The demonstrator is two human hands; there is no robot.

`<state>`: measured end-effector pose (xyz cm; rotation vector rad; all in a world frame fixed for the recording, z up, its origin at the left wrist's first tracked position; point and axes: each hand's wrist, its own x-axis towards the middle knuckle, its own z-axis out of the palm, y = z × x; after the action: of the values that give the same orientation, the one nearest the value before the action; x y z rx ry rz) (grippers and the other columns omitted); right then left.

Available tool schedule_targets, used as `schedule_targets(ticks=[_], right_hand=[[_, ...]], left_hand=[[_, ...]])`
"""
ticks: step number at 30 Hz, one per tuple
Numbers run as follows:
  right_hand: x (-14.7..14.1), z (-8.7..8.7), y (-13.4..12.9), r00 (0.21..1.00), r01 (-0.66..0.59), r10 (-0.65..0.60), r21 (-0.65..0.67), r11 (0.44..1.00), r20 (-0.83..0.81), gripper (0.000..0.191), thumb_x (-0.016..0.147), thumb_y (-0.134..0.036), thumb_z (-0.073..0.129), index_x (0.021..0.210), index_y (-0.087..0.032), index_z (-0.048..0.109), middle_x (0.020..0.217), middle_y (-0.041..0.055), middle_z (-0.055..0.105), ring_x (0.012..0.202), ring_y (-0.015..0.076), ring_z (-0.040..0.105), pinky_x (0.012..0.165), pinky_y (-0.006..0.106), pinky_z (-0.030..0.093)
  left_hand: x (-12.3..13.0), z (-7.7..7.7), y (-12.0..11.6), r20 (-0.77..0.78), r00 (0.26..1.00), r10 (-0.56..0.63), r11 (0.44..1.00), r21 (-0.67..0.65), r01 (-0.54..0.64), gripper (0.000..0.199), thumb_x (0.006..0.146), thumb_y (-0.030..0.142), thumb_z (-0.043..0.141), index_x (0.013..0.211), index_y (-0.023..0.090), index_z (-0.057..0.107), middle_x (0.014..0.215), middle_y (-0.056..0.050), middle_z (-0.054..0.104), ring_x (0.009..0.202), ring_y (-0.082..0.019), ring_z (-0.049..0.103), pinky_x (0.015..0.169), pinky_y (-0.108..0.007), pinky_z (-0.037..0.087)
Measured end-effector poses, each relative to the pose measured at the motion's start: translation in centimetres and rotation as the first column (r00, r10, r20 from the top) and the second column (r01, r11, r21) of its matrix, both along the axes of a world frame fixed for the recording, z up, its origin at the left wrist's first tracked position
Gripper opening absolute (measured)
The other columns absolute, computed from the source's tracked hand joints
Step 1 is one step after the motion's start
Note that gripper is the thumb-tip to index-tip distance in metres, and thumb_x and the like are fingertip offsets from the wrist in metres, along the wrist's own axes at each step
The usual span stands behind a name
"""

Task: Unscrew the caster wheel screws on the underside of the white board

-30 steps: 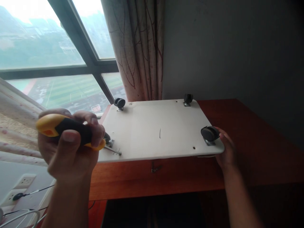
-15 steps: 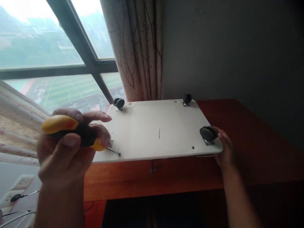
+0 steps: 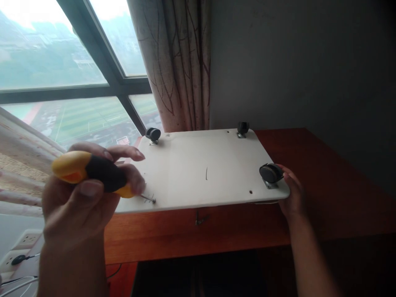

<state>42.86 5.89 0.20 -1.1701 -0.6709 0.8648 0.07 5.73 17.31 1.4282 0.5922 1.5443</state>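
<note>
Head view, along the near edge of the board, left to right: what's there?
Left hand gripping the screwdriver → screwdriver tip on the white board → small hole → near-right caster → right hand at the board's corner.

No readable text, label, brand or number anywhere: white board, screwdriver handle, curtain and wall sockets carry none legible.
</note>
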Motion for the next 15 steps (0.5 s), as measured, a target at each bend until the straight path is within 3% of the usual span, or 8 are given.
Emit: schedule_targets(ticks=[3,5,8,10,15], right_hand=[[0.0,-0.1,0.0,1.0,-0.001,0.001,0.004,1.0,-0.002,0.043,0.078,-0.05,0.074,0.111,-0.022,0.072,0.105,0.0047,0.072,0.089,0.0206,0.065,0.075,0.032,0.048],[0.1,-0.2,0.0,1.0,-0.005,0.005,0.005,1.0,-0.006,0.044,0.078,-0.05,0.074,0.112,-0.022,0.072,0.104,0.0045,0.072,0.088,0.0201,0.064,0.074,0.031,0.048],[0.1,-0.2,0.0,1.0,-0.01,0.01,0.004,1.0,-0.007,0.044,0.079,-0.05,0.074,0.113,-0.022,0.072,0.105,0.0047,0.072,0.089,0.0199,0.064,0.074,0.031,0.047],[0.0,-0.1,0.0,1.0,-0.008,0.008,0.003,1.0,0.003,0.043,0.079,-0.05,0.073,0.112,-0.022,0.072,0.106,0.0051,0.072,0.09,0.0206,0.064,0.075,0.032,0.047],[0.0,-0.1,0.0,1.0,-0.008,0.008,0.0,1.0,0.021,0.044,0.079,-0.051,0.072,0.112,-0.022,0.071,0.108,0.0059,0.072,0.091,0.0226,0.065,0.076,0.033,0.048]], left_hand=[[0.9,0.7,0.0,-0.119,0.991,-0.053,0.995,0.077,0.063,0.034,0.081,0.029,0.075,0.11,0.018,0.062,0.074,-0.005,0.063,0.05,-0.014,0.051,0.042,-0.026,0.042],[1.1,0.8,0.1,-0.125,0.989,-0.075,0.993,0.082,0.086,0.038,0.086,0.038,0.071,0.115,0.015,0.064,0.066,-0.003,0.057,0.049,-0.013,0.046,0.042,-0.026,0.04],[0.7,0.5,0.4,-0.125,0.988,-0.093,0.995,0.022,0.096,0.061,0.092,0.059,0.057,0.127,0.01,0.063,0.073,-0.008,0.059,0.054,-0.015,0.049,0.047,-0.031,0.045],[0.3,0.2,0.4,-0.093,0.992,-0.083,0.997,-0.015,0.082,0.065,0.093,0.064,0.049,0.123,0.01,0.067,0.077,-0.01,0.059,0.057,-0.017,0.051,0.05,-0.033,0.047],[1.3,0.2,-0.2,-0.058,0.995,0.079,0.996,0.04,-0.077,0.036,0.087,0.047,0.068,0.103,0.014,0.072,0.087,-0.012,0.063,0.072,-0.024,0.063,0.056,-0.04,0.057]])
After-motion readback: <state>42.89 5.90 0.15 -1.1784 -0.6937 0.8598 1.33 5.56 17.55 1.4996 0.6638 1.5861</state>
